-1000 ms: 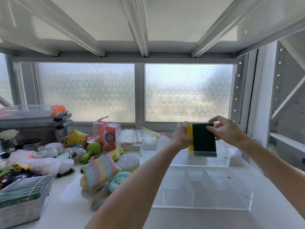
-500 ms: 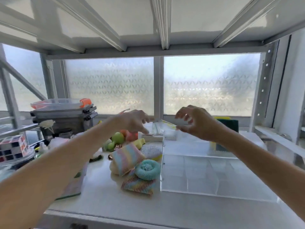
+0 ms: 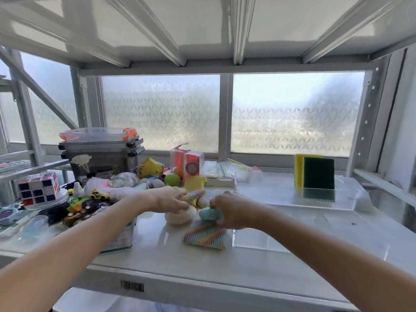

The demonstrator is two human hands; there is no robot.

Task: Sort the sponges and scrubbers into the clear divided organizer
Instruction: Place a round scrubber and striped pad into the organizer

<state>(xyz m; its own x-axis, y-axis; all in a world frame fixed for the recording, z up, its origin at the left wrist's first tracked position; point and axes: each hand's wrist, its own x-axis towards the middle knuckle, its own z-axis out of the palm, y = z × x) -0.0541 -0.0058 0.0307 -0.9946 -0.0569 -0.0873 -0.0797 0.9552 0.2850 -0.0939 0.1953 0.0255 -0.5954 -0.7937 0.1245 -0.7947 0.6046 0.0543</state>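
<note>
Nearest, the striped cloth point(image 3: 206, 235) lies flat on the shelf point(image 3: 157, 264), just left of the clear organizer point(image 3: 292, 233). Above its top edge the right hand point(image 3: 227, 210) has its fingers closed around a teal scrubber point(image 3: 209, 213). The left hand point(image 3: 171, 200) pinches a pastel striped sponge point(image 3: 194, 194) over a cream sponge point(image 3: 180, 216).

To do this step well, I would lift each piece straight up so the cloth underneath does not drag along, carry it right over the organizer wall, and drop it into an empty compartment, like with like. The scrubber is soft and should squash under a firm grip, so a light hold will do.

Further back, a yellow and green sponge point(image 3: 314, 174) stands upright in the organizer's far compartment. To the left sit toy cars point(image 3: 90, 202), a puzzle cube point(image 3: 39, 188), a grey lidded box point(image 3: 101, 154) and orange boxes point(image 3: 186, 164). The shelf is white and glossy, under another shelf, with frosted windows point(image 3: 290, 113) behind.
</note>
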